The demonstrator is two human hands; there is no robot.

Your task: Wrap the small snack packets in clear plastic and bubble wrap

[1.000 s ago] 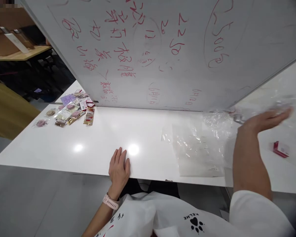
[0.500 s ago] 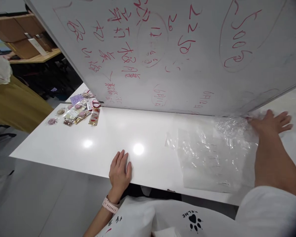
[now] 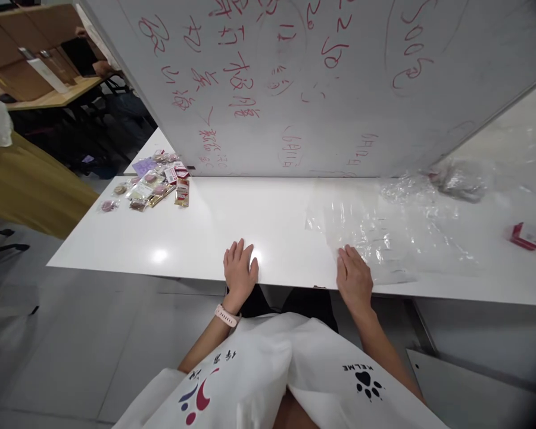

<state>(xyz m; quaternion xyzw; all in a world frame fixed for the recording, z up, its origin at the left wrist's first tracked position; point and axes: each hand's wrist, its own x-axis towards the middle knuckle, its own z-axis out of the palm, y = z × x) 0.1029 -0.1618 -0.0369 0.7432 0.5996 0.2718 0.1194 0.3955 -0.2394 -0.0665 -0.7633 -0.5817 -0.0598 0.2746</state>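
Head view: we observe the left hand [image 3: 240,271] palm-down, fingers spread slightly, resting on the white table [image 3: 268,223] near its front edge, gripping nothing. The right hand [image 3: 355,280] is also palm-down, fingers extended close together, on the near left part of the plastic sheeting [image 3: 379,238]. We note the sheeting as clear, creased and glossy, extending beyond and rightward of the right hand, apart from the left.

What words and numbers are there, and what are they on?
"500", then an unclear mark: whiteboard.
"2250", first digit partly cut off: whiteboard.
"6月11日": whiteboard.
"6月12日": whiteboard.
"HELME": shirt.
Rest of the whiteboard: too messy.
Other shirt letters: too small.
Packets: too small.
Clear plastic: nothing readable.
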